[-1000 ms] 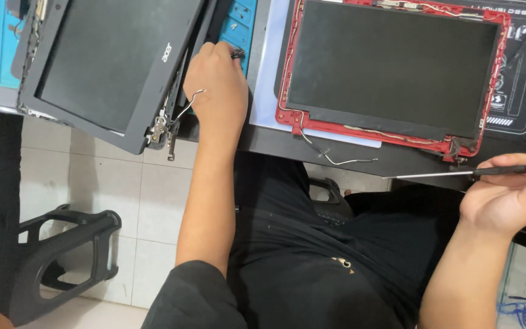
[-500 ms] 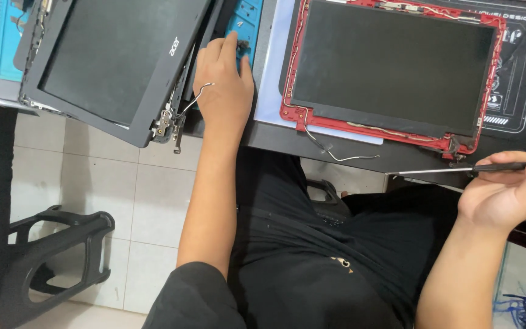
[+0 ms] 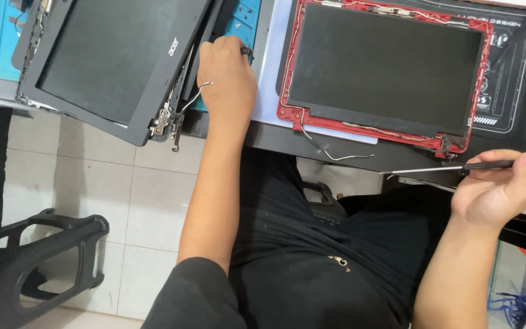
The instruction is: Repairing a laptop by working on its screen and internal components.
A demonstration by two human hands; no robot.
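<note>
Left hand (image 3: 226,82): back up, fingers curled over the right edge of the black screen (image 3: 114,61), which lies tilted with its lower corner hanging past the bench edge (image 3: 275,140) over the tiled floor (image 3: 92,201); the fingertips are hidden behind the knuckles, so whether they pinch the lid or only rest on it cannot be told. Hinge (image 3: 162,122): bare metal, at the screen's lower right corner, just beside the left wrist, with a thin grey cable (image 3: 193,100) looping from it across the hand. Blue mat (image 3: 1,39): under the screen, showing at the far left and again above the left hand. Right hand (image 3: 500,189): well apart from the left, at the right edge of the view, thumb and fingers closed around a screwdriver (image 3: 458,166) held near level, its slim shaft pointing left. Red screen (image 3: 385,70): dark panel in a red frame, flat on the bench between the two hands, resting on a white sheet (image 3: 269,91) and a black printed mat (image 3: 512,79); the screwdriver tip lies just below its lower right corner, not touching. Loose wire (image 3: 330,152): trailing from the red frame's lower edge over the bench edge. Stool (image 3: 38,262): black, on the floor at lower left.
</note>
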